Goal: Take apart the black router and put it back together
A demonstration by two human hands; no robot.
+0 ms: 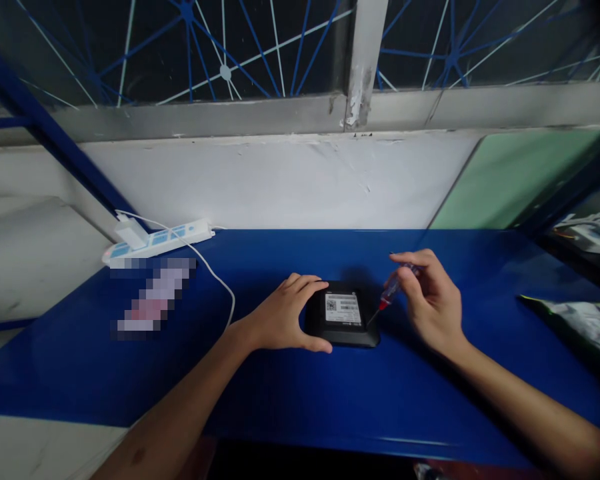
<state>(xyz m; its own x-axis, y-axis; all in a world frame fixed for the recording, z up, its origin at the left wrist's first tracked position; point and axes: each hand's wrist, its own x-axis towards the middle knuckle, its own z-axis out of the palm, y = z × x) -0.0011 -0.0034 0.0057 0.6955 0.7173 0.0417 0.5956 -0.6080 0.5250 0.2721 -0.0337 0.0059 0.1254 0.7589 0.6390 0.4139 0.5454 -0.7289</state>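
The blue table (290,393) carries everything here, and its smooth, glossy top looks slick enough that a small case could skate on it if pushed sideways. Near the middle of it lies a small black device (342,313), flat, label side up, with rounded corners. It looks like a rigid plastic shell, light and stiff rather than heavy. The sensible places to hold it are the long side edges, not the labelled face.

The left hand (285,320) does just that: its fingers are spread in a claw over the device's left edge, thumb on the near corner and fingertips on the far corner, pinning it down. The right hand (430,300) hovers just right of the device, fingers pressed together in a pinch around a small screwdriver (391,292) with a clear and red handle. The thin shaft slants down to the device's right edge. The tool is slender and light, so it is easy to slip off a screw.

The tip's exact contact point is too small to make out, and the label print is unreadable. A patch on the left of the table is blurred out. A white power strip (155,241) lies far left.
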